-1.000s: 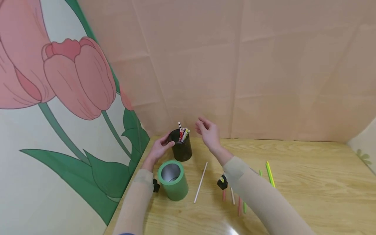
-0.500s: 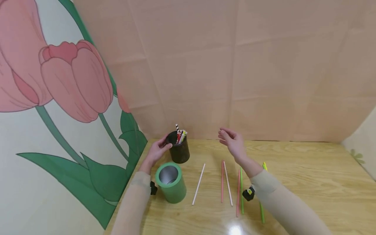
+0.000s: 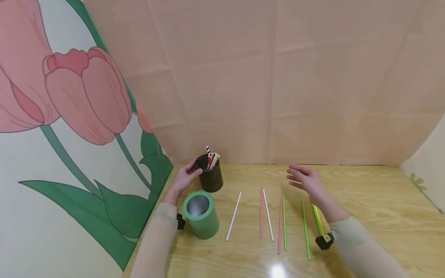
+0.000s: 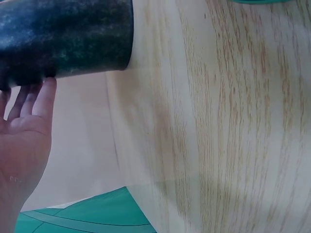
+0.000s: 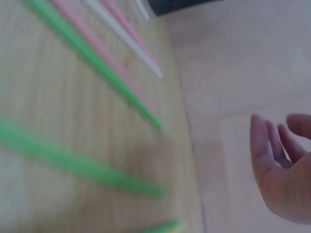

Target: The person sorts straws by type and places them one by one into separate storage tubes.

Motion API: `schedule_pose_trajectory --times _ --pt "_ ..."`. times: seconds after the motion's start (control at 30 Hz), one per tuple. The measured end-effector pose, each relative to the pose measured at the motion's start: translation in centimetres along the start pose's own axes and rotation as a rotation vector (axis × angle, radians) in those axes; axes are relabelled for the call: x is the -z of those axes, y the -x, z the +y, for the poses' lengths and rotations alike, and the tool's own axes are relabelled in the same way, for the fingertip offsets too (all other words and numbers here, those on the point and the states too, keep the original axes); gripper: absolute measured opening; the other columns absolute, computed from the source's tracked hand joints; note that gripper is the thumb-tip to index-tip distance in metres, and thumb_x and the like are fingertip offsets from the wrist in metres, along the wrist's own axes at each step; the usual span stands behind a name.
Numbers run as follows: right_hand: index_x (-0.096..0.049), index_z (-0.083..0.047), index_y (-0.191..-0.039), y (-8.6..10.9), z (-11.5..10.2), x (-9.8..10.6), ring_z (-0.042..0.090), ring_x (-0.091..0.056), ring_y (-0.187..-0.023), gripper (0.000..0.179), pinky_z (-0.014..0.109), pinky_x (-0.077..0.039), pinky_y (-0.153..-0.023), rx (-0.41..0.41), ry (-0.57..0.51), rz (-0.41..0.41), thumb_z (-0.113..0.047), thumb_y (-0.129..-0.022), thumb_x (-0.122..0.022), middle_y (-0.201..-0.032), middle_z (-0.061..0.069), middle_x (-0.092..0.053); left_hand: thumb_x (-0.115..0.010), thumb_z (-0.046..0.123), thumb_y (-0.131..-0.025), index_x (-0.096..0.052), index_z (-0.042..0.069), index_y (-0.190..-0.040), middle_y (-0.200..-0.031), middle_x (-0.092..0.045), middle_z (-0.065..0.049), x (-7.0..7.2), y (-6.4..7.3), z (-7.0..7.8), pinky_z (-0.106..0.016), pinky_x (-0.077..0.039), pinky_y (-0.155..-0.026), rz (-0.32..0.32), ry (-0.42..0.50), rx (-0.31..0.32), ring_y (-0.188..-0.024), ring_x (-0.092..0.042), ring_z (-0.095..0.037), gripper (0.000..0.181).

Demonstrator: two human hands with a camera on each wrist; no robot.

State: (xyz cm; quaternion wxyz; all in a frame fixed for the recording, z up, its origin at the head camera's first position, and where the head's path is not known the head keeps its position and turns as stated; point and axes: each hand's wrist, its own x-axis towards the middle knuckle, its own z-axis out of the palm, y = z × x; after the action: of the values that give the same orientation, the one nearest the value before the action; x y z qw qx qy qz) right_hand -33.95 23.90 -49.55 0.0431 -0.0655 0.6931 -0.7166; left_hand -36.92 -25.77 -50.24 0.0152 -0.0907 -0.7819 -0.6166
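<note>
My left hand holds the black cup by its left side, thumb at the rim. In the left wrist view, its fingertips touch the wall of the dark cup. Patterned straws, one striped black and white, stand in this cup. My right hand is raised over the right part of the table, fingers loosely bent with nothing in them. Below and beside it lie a green straw and green and yellow straws, partly hidden by the wrist. The right wrist view shows the right hand holding nothing.
A green cylinder with a metal-lined opening stands before the black cup. A white straw, pink straw, second white straw, second pink straw and another green straw lie on the table.
My right hand has moved from beside the black cup to the right, uncovering straws on the table. The left hand has stayed at the black cup. The head view has shifted slightly.
</note>
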Motion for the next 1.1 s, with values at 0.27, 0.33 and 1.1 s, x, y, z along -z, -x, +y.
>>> schedule_pose_trajectory --times 0.27,0.33,1.1 --pt "-0.051 0.013 -0.149 2.7 2.0 6.0 0.004 -0.072 -0.104 0.049 0.037 -0.062 -0.093 -0.094 0.159 -0.045 -0.013 -0.109 -0.064 -0.117 -0.013 -0.072 -0.071 0.017 -0.106 -0.041 0.01 -0.165 -0.165 -0.04 -0.02 0.1 -0.2 -0.1 -0.044 -0.042 -0.117 0.029 -0.026 0.008 -0.15 -0.043 -0.034 0.067" --pt "-0.051 0.015 -0.148 3.3 2.2 7.2 0.005 -0.072 -0.103 0.051 0.039 -0.062 -0.092 -0.118 0.219 -0.042 -0.013 -0.108 -0.066 -0.122 -0.003 -0.074 -0.071 0.018 -0.106 -0.041 0.011 -0.165 -0.165 -0.04 -0.02 0.0 -0.3 0.0 -0.044 -0.042 -0.117 0.027 -0.032 0.005 -0.15 -0.043 -0.033 0.067" --pt "-0.065 0.011 -0.137 5.4 4.6 10.6 0.018 -0.066 -0.11 0.06 0.019 -0.051 -0.082 -0.237 0.668 -0.115 -0.03 -0.096 -0.083 -0.127 0.021 -0.073 -0.071 0.023 -0.106 -0.038 0.015 -0.167 -0.168 -0.038 -0.015 -0.2 -0.2 0.0 -0.042 -0.043 -0.117 0.04 -0.037 0.038 -0.151 -0.043 -0.031 0.07"
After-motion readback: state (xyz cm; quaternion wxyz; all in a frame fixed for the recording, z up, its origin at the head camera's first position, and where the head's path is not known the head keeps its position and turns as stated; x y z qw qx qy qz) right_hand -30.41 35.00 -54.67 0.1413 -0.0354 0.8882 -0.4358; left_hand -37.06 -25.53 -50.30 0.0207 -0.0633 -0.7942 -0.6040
